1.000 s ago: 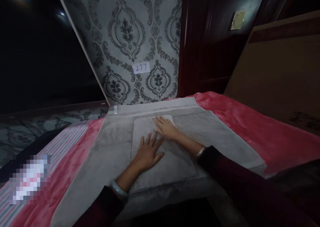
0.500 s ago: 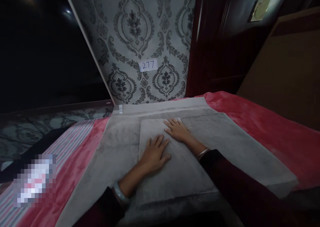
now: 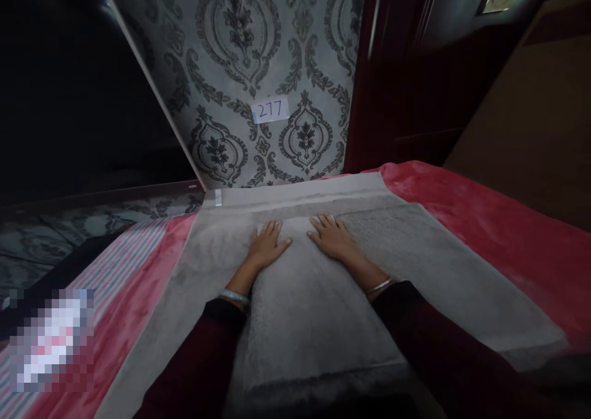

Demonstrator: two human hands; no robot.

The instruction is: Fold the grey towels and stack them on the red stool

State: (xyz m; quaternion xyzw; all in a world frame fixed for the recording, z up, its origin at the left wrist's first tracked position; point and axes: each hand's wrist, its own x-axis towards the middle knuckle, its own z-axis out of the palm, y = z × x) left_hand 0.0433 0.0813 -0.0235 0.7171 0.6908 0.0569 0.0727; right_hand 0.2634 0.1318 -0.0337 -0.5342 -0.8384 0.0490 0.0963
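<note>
A grey folded cloth [image 3: 318, 320], soft like a towel, lies flat in front of me. It rests on a larger grey plush sheet [image 3: 452, 271] with a smooth pale band along its far edge. My left hand [image 3: 266, 245] presses flat on the folded cloth's far left corner, fingers spread. At the far right corner lies my right hand [image 3: 333, 237], also flat with its fingers apart. Neither hand grips anything. Both wrists wear bracelets, and dark red sleeves cover my forearms.
Beneath the grey sheet spreads a red plush blanket [image 3: 466, 203], with a striped cloth [image 3: 117, 253] at the left. A patterned wall bears a paper label [image 3: 271, 109] reading 277. A large dark screen [image 3: 78, 99] stands left, and a brown board [image 3: 535, 123] leans right.
My left hand has slid forward and left, from the middle of the folded cloth to its far left corner. My right hand stays near the far right corner. The view has shifted slightly.
</note>
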